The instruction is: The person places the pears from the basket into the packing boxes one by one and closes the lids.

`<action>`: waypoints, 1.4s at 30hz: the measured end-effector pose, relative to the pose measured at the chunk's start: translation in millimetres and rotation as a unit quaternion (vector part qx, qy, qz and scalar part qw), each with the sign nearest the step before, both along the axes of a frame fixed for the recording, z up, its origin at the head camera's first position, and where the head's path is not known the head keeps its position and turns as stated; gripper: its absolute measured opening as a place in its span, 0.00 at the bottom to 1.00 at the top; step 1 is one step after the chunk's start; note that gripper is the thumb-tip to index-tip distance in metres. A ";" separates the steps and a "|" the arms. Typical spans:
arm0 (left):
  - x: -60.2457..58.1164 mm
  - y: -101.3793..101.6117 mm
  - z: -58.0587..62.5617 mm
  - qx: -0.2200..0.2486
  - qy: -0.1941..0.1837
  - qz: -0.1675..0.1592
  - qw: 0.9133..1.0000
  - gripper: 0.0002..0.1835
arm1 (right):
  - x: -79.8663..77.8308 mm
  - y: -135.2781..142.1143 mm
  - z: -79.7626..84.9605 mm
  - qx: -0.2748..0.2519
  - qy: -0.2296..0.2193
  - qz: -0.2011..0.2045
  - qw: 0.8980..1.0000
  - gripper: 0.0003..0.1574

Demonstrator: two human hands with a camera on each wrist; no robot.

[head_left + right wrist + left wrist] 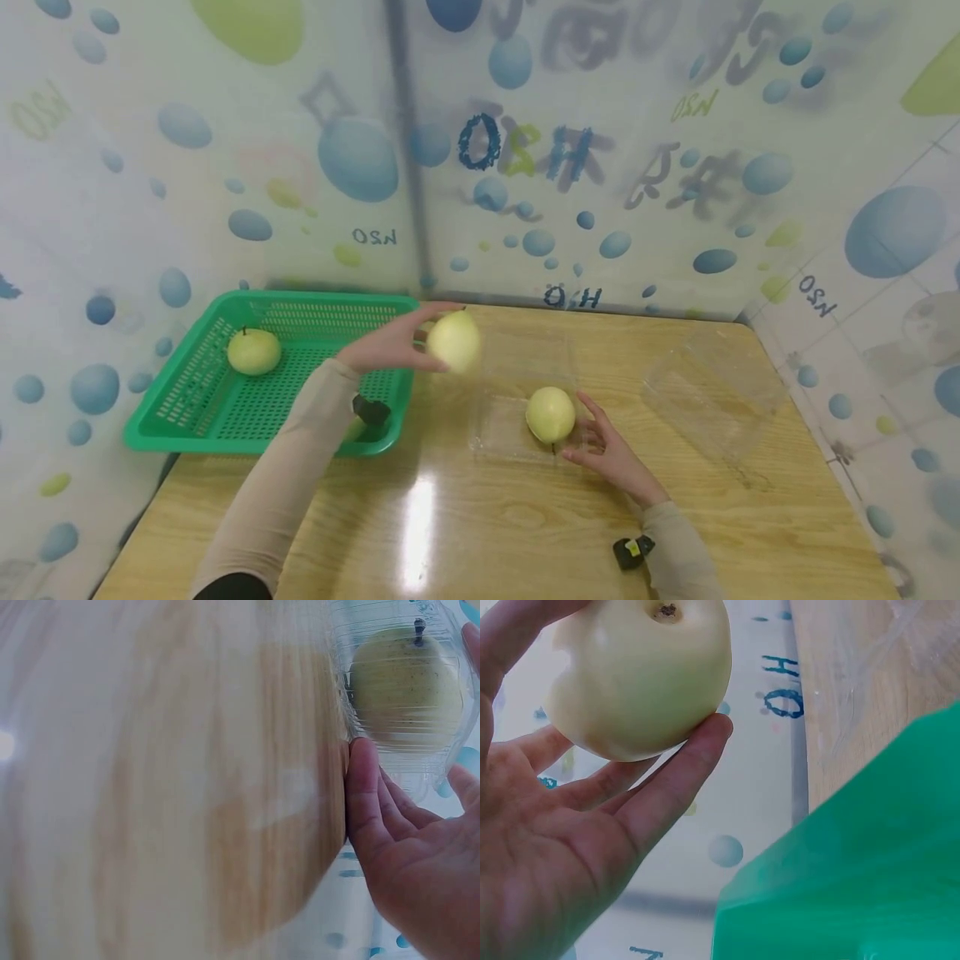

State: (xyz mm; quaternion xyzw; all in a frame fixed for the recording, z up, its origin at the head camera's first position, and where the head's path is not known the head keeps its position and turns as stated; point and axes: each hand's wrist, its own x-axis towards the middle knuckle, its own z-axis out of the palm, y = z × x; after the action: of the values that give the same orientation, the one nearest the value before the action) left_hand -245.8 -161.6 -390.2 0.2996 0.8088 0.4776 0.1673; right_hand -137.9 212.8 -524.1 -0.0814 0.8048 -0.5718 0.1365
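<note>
My left hand (386,342) grips a pale yellow-green pear (456,342), thumb and fingers spread round its sides, above the table between the green basket and a clear plastic clamshell box (495,429). The left wrist view shows the fingertips under this pear (641,682), its dimpled end facing the camera. The box lies with its lid folded back, and a second pear (551,415) sits in its right half, stem toward me. Against the box's right wall, my right hand (611,458) holds on with thumb near the front corner and fingers farther back.
At the left stands a green slotted basket (277,450) with one pear (254,352) at its back left; another pear (354,430) there is mostly hidden by my left wrist. A second clear box (712,396) lies at the right. A patterned curtain (480,242) backs the table.
</note>
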 end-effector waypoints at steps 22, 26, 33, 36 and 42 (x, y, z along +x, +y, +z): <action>8.0 31.8 -2.0 0.041 0.008 -0.047 0.998 0.49 | -2.1 0.3 -1.9 0.006 0.004 0.001 1.000 0.59; 10.8 36.2 -3.6 0.039 -0.002 -0.044 0.998 0.49 | -1.8 0.3 -1.9 0.006 0.004 0.002 1.000 0.58; 16.2 42.9 -8.0 0.041 -0.006 -0.037 0.998 0.49 | -1.3 0.4 -1.2 0.006 0.006 0.003 1.000 0.58; 20.2 46.2 -9.1 0.042 -0.011 -0.029 0.999 0.50 | -1.1 0.5 -1.0 0.002 0.003 0.004 1.000 0.58; 27.7 53.1 -12.9 0.036 -0.010 -0.008 0.999 0.49 | -0.8 -0.1 -0.3 -0.001 0.000 0.003 1.000 0.58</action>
State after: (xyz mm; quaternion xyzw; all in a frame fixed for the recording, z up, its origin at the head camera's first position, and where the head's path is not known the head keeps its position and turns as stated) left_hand -218.1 -108.6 -403.2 0.3073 0.7870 0.5076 0.1689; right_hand -138.7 212.7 -524.4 -0.0841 0.8039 -0.5724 0.1376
